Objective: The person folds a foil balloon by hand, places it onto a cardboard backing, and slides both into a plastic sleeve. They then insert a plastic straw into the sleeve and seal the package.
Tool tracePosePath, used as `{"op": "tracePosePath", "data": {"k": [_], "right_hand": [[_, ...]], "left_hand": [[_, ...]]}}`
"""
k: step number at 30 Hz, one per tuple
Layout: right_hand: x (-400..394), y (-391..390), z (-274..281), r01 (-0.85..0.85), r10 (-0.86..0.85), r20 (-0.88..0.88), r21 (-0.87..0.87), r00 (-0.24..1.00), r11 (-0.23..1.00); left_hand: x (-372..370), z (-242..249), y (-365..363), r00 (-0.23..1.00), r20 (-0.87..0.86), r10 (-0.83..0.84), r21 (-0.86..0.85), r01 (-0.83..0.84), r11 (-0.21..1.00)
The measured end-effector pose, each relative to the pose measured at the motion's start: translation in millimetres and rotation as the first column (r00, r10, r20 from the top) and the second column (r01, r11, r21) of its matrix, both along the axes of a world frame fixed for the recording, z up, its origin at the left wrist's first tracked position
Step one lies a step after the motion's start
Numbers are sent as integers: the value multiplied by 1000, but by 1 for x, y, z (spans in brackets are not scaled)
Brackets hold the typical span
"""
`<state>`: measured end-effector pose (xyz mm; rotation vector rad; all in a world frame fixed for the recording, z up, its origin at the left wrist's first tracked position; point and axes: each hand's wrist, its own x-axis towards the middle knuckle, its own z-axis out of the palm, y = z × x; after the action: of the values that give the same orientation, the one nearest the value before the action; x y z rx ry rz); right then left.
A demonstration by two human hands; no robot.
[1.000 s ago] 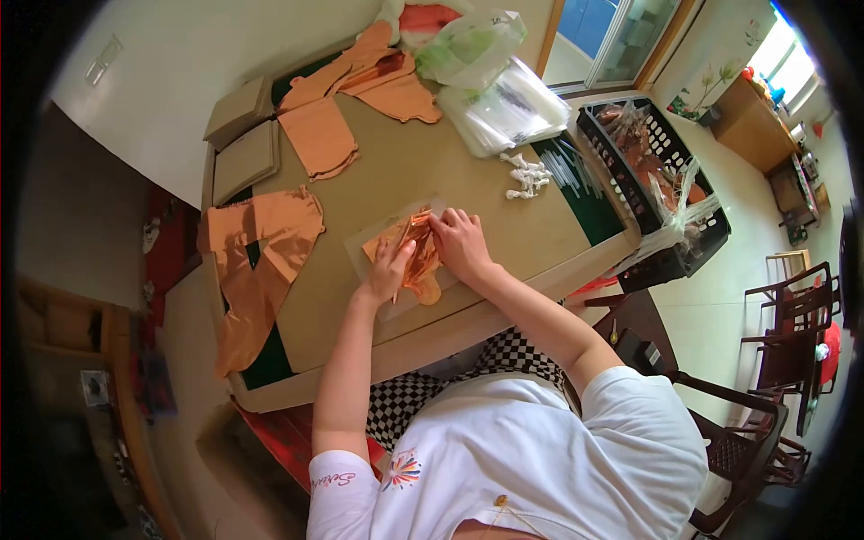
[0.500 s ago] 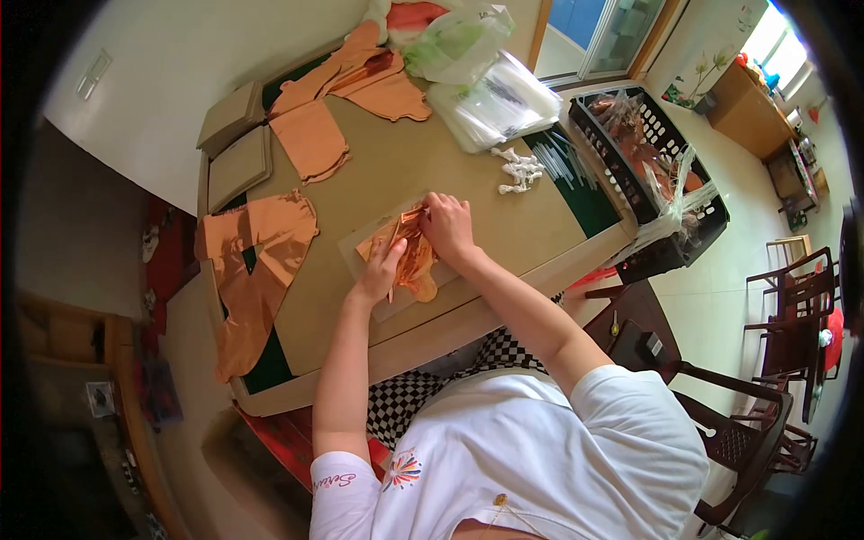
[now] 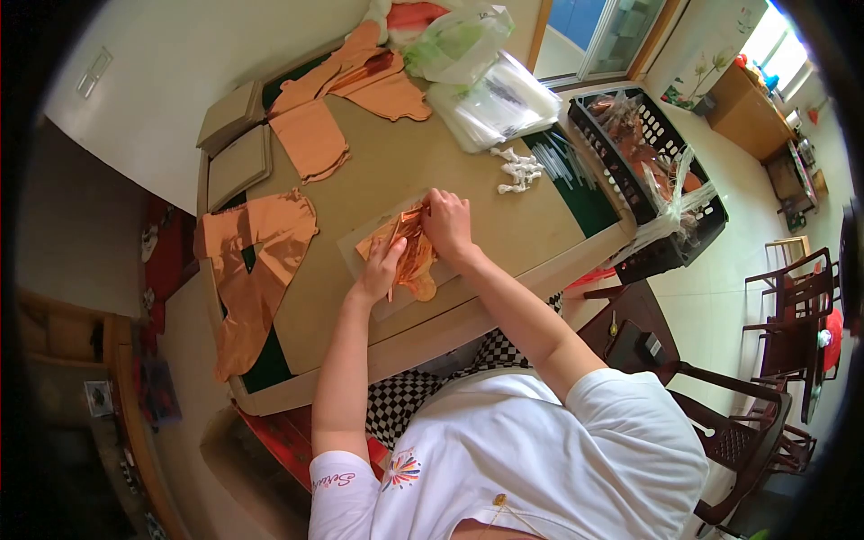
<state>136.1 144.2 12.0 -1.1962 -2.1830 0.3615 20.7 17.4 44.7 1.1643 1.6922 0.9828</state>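
A folded copper-coloured foil balloon (image 3: 416, 267) lies in front of me, partly over a clear plastic bag (image 3: 351, 253). My left hand (image 3: 382, 267) is closed on its left side, thumb and fingers pressed to the foil. At its upper right edge, my right hand (image 3: 447, 223) pinches the foil with bent fingers; the fingertips are partly hidden. To the left, a flat foil balloon (image 3: 274, 236) hangs near the table edge. More flat foil balloons (image 3: 309, 139) are spread at the far left.
On the table (image 3: 396, 166) are a stack of clear bags (image 3: 493, 103), white tied bundles (image 3: 517, 171) and thin clear straws (image 3: 565, 160). A black crate (image 3: 621, 171) holding wrapped foil stands by the right edge. Beyond it is a dark wooden chair (image 3: 729, 423).
Almost nothing differs. My right hand has shifted very slightly up at the foil's edge, while the left hand stays on the balloon.
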Motion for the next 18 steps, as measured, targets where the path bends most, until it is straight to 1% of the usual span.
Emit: {"op": "tracePosePath", "data": {"k": [2,4,7,10,13,16,18], "right_hand": [[0,0,-5,-1,1,3,36,1000,999],[2,-4,-5,-5,5,3,62,1000,998],[9,-9,-6,-93,98,-40,112,994,989],[20,-18,1,-163,158,49,134,986,978],[27,-26,2,-208,202,49,172,978,963],[32,-24,8,-274,264,88,134,961,952],[36,-12,7,-374,366,100,75,925,924]], "left_hand": [[-2,-6,1,1000,4,-20,39,20,999],[-1,-2,0,1000,-6,-16,32,16,999],[0,-2,0,1000,-23,-3,59,4,998],[-1,-9,1,1000,-15,7,94,-5,996],[-1,-15,1,1000,27,13,130,-17,991],[-1,-17,3,999,45,2,145,-8,989],[-1,-15,3,999,36,-6,142,1,990]]}}
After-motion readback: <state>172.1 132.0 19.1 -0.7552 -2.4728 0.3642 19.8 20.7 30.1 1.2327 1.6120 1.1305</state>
